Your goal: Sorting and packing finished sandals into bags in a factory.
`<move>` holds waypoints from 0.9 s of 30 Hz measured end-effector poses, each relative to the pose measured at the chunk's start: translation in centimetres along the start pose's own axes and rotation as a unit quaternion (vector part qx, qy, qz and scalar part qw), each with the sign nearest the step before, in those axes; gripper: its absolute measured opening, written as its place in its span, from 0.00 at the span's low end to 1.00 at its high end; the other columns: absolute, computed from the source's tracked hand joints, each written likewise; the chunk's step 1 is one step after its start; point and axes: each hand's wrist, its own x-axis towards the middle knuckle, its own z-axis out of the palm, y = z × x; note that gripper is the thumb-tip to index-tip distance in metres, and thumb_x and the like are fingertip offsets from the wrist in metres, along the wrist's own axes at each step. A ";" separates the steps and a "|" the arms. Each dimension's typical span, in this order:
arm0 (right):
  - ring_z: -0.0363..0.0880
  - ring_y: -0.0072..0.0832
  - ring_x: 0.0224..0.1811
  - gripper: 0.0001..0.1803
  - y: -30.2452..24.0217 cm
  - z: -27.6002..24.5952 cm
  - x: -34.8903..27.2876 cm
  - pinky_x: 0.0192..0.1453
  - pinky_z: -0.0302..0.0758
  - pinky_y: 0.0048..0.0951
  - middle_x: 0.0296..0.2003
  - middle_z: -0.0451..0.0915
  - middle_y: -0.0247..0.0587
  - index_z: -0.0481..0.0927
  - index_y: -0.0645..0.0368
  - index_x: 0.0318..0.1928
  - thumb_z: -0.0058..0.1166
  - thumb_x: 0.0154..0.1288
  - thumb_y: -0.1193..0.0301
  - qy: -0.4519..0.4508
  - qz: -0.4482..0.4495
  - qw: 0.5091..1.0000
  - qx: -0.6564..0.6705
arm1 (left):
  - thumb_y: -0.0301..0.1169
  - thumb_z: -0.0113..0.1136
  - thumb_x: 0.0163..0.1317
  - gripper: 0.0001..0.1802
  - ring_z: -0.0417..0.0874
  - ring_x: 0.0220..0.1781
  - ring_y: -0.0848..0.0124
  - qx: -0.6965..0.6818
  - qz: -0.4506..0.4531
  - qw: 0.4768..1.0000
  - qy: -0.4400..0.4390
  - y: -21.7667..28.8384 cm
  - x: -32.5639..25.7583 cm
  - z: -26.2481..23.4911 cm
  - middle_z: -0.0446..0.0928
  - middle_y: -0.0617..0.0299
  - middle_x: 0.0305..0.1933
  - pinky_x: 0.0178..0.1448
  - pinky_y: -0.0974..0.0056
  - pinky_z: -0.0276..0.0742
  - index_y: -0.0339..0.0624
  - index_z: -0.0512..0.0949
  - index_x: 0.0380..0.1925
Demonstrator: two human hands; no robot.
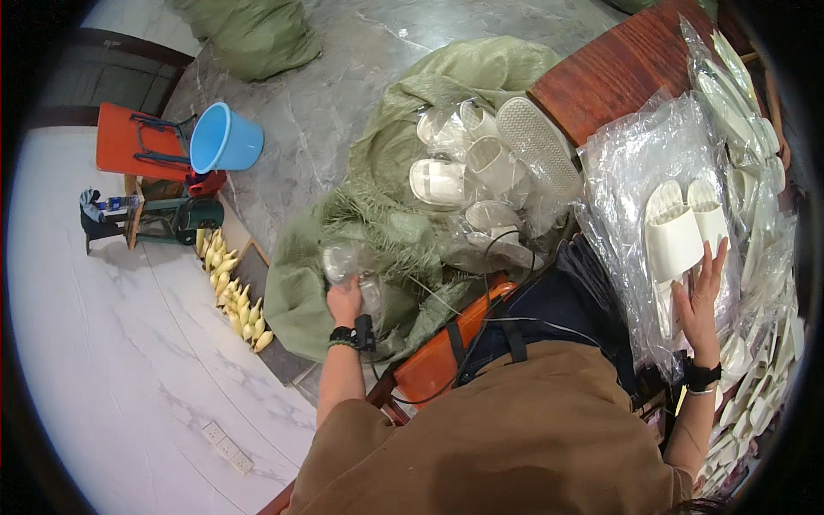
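My left hand (345, 302) is closed on a pair of white slippers in clear plastic (336, 263), low over the side of a green woven sack (296, 300). The sack gapes, its edge frayed, and several bagged white slippers (438, 182) lie in it. My right hand (704, 296) is open, fingers spread, resting at the lower edge of a pair of white slippers (674, 237). That pair lies on a stack of clear plastic bags (614, 180) to my right.
A reddish-brown wooden tabletop (601, 73) stands beyond the bags. Many white slippers (760, 386) pile up at the far right. Left, a blue bucket (227, 142) stands by an orange folding chair (129, 142); pale yellow, banana-shaped things (227, 287) line the wall. Another green sack (253, 34) sits at the back.
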 end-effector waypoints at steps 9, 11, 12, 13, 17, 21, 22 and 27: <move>0.40 0.51 0.78 0.43 0.5 0.0 -0.3 0.77 0.42 0.49 0.77 0.35 0.53 0.49 0.52 0.75 0.55 0.63 0.64 0.017 -0.019 1.000 -0.003 | 0.36 0.65 0.62 0.25 0.80 0.53 0.59 -0.262 0.011 0.950 0.168 3.0 -2.8 -12.1 0.80 0.45 0.54 0.62 0.60 0.70 0.25 0.76 0.52; 0.41 0.51 0.78 0.43 0.8 0.2 -0.3 0.77 0.41 0.50 0.77 0.35 0.53 0.49 0.51 0.76 0.55 0.64 0.64 0.022 -0.028 0.999 -0.010 | 0.37 0.65 0.62 0.22 0.81 0.51 0.55 -0.285 0.057 0.924 0.250 4.6 -3.5 -15.3 0.82 0.47 0.49 0.60 0.58 0.71 0.27 0.79 0.47; 0.41 0.51 0.78 0.43 0.8 0.2 -0.4 0.77 0.41 0.50 0.77 0.35 0.53 0.49 0.51 0.76 0.55 0.64 0.64 0.026 -0.027 0.999 -0.009 | 0.37 0.65 0.62 0.22 0.81 0.51 0.55 -0.286 0.060 0.923 0.251 6.6 -4.3 -17.0 0.82 0.47 0.49 0.60 0.58 0.71 0.27 0.79 0.47; 0.41 0.51 0.78 0.44 0.8 0.1 -0.6 0.77 0.40 0.52 0.77 0.35 0.53 0.49 0.50 0.76 0.56 0.64 0.63 0.024 -0.026 0.999 -0.013 | 0.37 0.65 0.62 0.22 0.81 0.50 0.57 -0.265 0.070 0.931 0.240 9.2 -5.1 -19.1 0.82 0.48 0.48 0.59 0.59 0.71 0.26 0.79 0.46; 0.40 0.50 0.78 0.44 1.1 0.8 -0.4 0.75 0.39 0.58 0.77 0.36 0.53 0.49 0.46 0.76 0.56 0.63 0.59 0.034 -0.027 0.999 -0.011 | 0.36 0.65 0.63 0.20 0.81 0.46 0.67 -0.335 0.098 0.904 0.247 15.9 -7.7 -25.6 0.83 0.53 0.45 0.55 0.63 0.73 0.27 0.80 0.45; 0.40 0.50 0.78 0.45 1.4 0.6 -0.5 0.75 0.39 0.61 0.77 0.36 0.51 0.50 0.42 0.76 0.57 0.62 0.56 0.044 -0.021 0.999 -0.007 | 0.35 0.64 0.63 0.18 0.79 0.43 0.72 -0.271 0.185 0.902 0.281 21.9 -10.7 -31.1 0.83 0.56 0.45 0.51 0.66 0.73 0.29 0.81 0.44; 0.39 0.50 0.78 0.45 1.5 0.6 -0.5 0.74 0.40 0.62 0.77 0.36 0.50 0.50 0.42 0.76 0.58 0.62 0.55 0.039 -0.013 0.999 -0.011 | 0.35 0.64 0.63 0.18 0.79 0.43 0.73 -0.246 0.196 0.909 0.275 23.5 -11.4 -32.3 0.83 0.57 0.45 0.50 0.67 0.73 0.29 0.81 0.44; 0.38 0.58 0.77 0.48 1.4 0.6 -0.4 0.73 0.44 0.66 0.77 0.36 0.46 0.51 0.39 0.75 0.62 0.57 0.57 0.056 -0.025 0.998 -0.004 | 0.33 0.64 0.63 0.17 0.78 0.43 0.74 -0.289 0.283 0.891 0.205 29.3 -14.7 -36.6 0.82 0.59 0.45 0.50 0.68 0.73 0.29 0.82 0.45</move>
